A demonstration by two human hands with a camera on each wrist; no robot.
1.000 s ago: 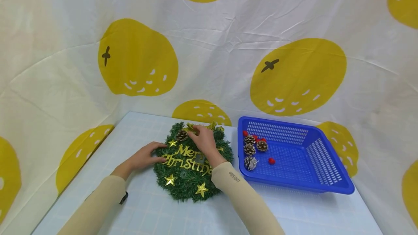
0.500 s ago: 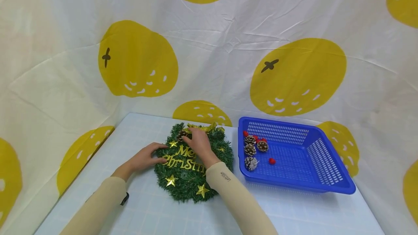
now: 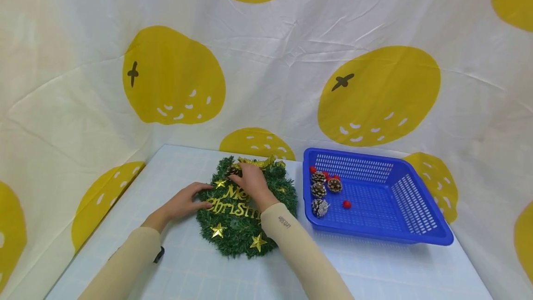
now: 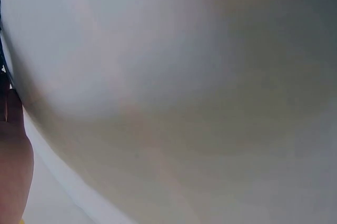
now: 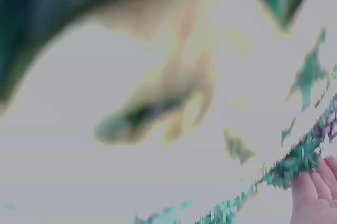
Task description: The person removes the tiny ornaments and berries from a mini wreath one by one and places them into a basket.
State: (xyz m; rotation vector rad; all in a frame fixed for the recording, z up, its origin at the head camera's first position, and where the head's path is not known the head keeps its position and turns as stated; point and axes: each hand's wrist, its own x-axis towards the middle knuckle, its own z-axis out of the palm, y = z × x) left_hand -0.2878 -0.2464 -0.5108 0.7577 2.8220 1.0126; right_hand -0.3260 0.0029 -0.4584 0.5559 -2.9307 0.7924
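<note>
A green Christmas wreath (image 3: 233, 240) lies on the table, with gold "Merry Christmas" lettering (image 3: 226, 206), gold stars (image 3: 258, 243) and a gold ribbon (image 3: 262, 163) at its far side. My right hand (image 3: 253, 182) reaches over it and pinches a brown pine cone (image 3: 231, 171) at the upper left, largely covered by the fingers. Against the wreath's left edge rests my left hand (image 3: 183, 202), thumb and fingers spread apart. The left wrist view is mostly pale blur with part of that hand at its left border. In the right wrist view, fingers (image 5: 318, 184) show beside green tinsel.
To the right stands a blue plastic basket (image 3: 374, 240). Several pine cones (image 3: 319, 190) and red berries (image 3: 347, 204) lie in its left part. A white curtain (image 3: 266, 82) with yellow fruit prints hangs behind the light blue table (image 3: 195, 272).
My right hand has shifted left from the gold ribbon to the pine cone, then stayed there with slight movement. The left hand has kept its place at the wreath's edge.
</note>
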